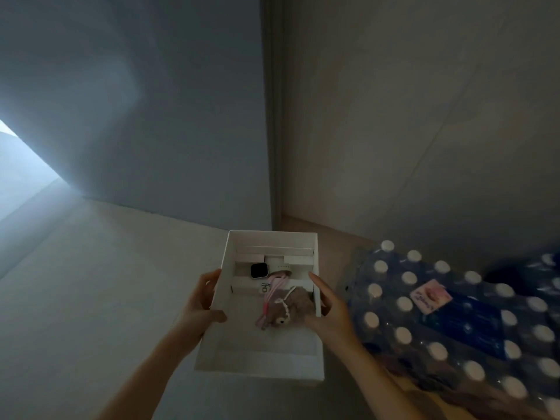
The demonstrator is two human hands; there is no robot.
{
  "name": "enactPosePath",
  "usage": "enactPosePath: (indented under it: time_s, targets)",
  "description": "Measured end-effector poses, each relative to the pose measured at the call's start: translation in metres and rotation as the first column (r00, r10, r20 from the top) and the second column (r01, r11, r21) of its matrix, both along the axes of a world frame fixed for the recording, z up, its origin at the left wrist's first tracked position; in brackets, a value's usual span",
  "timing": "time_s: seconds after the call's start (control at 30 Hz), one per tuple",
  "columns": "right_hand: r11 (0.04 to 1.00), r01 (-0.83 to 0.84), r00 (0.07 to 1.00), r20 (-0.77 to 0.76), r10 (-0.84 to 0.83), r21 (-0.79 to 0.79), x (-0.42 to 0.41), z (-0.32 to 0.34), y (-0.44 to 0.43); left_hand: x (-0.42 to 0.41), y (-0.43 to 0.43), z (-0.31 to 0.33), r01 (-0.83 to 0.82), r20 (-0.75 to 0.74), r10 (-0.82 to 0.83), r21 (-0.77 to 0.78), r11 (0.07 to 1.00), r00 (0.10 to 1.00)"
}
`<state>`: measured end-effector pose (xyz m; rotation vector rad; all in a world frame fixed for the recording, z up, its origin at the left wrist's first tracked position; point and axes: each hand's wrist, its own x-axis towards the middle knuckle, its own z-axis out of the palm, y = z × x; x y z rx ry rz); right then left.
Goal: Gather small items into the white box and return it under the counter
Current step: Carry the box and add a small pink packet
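An open white box (224,301) is held low in a dim recess, its long axis pointing away from me. Inside lie a smartwatch (259,270) with a pale strap, a pink cord (269,294) and a small brown plush toy (295,303). My left hand (201,304) grips the box's left wall, thumb over the rim. My right hand (328,310) clasps the right wall, with the fingers along its outside and the thumb inside near the plush toy.
A shrink-wrapped pack of several water bottles (454,322) with white caps lies close on the right. A grey panel (151,116) and a beige wall (424,116) close off the back. Pale floor (91,298) spreads to the left.
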<state>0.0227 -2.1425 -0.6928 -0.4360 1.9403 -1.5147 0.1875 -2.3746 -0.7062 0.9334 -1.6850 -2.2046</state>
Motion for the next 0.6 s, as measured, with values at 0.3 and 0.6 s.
enactPosePath:
  time_s: [0.3, 0.6]
  targets:
    - [0.998, 0.035, 0.999, -0.033, -0.033, 0.045, 0.001, -0.089, 0.020, -0.005, 0.018, -0.103, 0.038, 0.004, -0.039, 0.054, 0.998, 0.999]
    - [0.989, 0.107, 0.992, -0.083, -0.099, 0.100, 0.017, -0.130, 0.043, -0.005, 0.037, -0.137, 0.104, 0.016, -0.105, 0.039, 0.994, 0.994]
